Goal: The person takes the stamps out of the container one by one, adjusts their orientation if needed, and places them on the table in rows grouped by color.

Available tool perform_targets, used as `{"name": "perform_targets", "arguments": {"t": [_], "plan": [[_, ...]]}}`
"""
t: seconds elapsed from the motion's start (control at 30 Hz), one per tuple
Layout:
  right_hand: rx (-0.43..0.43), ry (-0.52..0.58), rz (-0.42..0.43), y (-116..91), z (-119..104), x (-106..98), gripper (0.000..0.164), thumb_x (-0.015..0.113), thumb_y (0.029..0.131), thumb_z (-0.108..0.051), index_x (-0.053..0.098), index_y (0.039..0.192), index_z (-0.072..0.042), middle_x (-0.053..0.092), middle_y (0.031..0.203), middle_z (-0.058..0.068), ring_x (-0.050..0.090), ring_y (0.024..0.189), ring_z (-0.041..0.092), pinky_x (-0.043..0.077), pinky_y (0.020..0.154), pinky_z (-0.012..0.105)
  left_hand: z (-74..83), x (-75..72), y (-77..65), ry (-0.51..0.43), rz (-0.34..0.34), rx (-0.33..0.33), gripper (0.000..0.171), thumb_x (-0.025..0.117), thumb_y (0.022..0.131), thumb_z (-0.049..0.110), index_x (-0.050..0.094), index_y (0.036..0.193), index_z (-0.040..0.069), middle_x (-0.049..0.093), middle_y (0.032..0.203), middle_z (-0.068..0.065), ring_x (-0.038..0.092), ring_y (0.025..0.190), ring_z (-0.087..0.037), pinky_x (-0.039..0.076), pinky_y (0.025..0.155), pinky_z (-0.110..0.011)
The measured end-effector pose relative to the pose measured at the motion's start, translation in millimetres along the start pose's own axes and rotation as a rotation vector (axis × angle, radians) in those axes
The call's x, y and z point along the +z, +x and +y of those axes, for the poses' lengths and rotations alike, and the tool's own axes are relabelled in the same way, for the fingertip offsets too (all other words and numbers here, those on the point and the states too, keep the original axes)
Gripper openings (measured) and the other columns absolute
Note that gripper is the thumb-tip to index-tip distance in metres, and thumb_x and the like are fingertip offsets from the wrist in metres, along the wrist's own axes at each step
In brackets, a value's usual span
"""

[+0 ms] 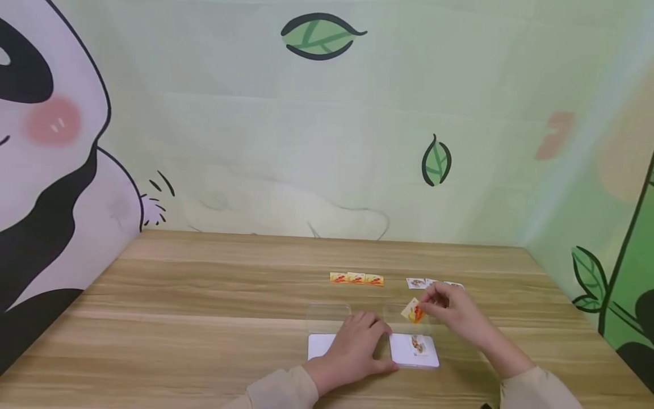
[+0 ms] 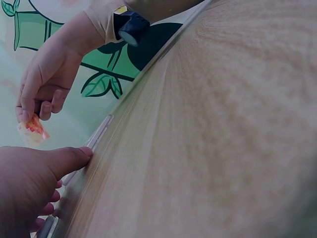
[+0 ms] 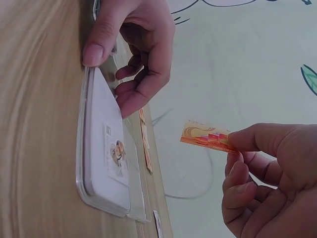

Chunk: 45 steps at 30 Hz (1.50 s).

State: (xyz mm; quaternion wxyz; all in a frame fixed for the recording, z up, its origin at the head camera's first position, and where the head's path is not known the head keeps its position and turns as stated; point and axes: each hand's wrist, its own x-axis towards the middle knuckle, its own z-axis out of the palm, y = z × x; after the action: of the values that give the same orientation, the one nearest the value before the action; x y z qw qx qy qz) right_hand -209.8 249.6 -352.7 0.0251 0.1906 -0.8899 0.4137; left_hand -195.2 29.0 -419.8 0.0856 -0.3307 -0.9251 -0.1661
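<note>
My right hand [image 1: 457, 315] pinches a small orange-and-yellow stamp [image 3: 210, 138] by one corner between thumb and index finger. It holds the stamp raised above the open clear lid of the right-hand case [image 1: 398, 355]. That flat clear case has a white inside, on which a pale stamp with a brown figure [image 1: 418, 345] lies. My left hand [image 1: 356, 347] grips this case at its left side, thumb at the near edge and index finger at the far corner. Partly covered by the same hand is a second white-filled case [image 1: 318, 344], its clear lid [image 1: 327, 318] folded open.
Farther back on the wooden table [image 1: 204, 318] lies a row of three orange stamps [image 1: 356, 278]. To their right is a row of pale stamps [image 1: 416, 283], partly behind my right hand. A printed cloth backdrop [image 1: 245, 142] rises behind the table.
</note>
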Motion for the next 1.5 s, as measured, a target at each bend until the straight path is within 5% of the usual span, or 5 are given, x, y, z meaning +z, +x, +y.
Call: {"name": "perform_targets", "arguments": {"t": [0.7,1.5], "plan": [[0.243,0.070,0.043,30,-1,-6,0.020,0.057,0.095,-0.015,0.058,0.104,0.003,0.048,0.075,0.001,0.040,0.058,0.008,0.037,0.048,0.021,-1.1,0.2,0.7,-0.013,0.013,-0.003,0.051,0.073,0.076,0.055,0.063,0.111,0.018,0.057,0.111,0.004,0.051,0.107,-0.013,0.042,0.096,-0.031],[0.337,0.172,0.114,60,19,8,0.023,0.058,0.095,-0.016,0.057,0.106,0.004,0.053,0.077,0.001,0.046,0.064,0.010,0.040,0.053,0.024,0.7,-1.5,-0.4,-0.003,0.021,0.001,0.050,0.074,0.076,0.053,0.063,0.110,0.017,0.058,0.111,0.003,0.052,0.107,-0.014,0.043,0.095,-0.032]]}}
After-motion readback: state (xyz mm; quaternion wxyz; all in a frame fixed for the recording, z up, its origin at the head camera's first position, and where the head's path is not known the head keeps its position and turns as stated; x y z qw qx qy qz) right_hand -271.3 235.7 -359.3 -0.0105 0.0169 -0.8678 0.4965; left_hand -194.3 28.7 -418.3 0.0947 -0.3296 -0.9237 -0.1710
